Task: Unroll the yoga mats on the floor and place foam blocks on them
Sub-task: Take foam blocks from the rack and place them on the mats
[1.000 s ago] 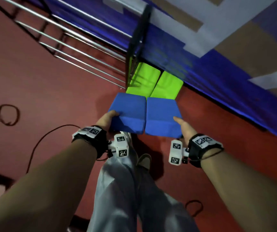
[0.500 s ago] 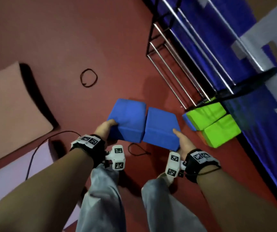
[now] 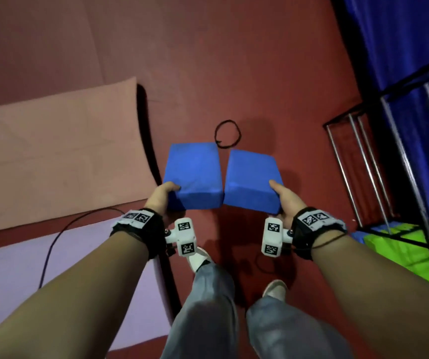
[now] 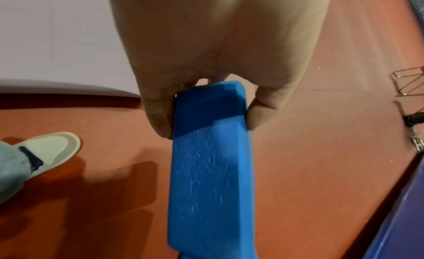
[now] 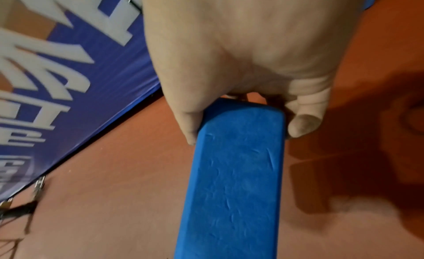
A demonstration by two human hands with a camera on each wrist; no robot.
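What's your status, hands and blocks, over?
Left hand grips one blue block, right hand the other. Both airborne. Mats unrolled left. Black loop on floor ahead.

Exercise or gym room. Red padded floor [image 3: 260, 60] across the frame; two unrolled yoga mats, pink [image 3: 53, 156] and lilac [image 3: 14, 275], at left; a black metal storage rack [image 3: 379, 161] with green foam blocks [image 3: 405, 252] at lower right; a blue banner [image 5: 75, 67] with white lettering along the wall.
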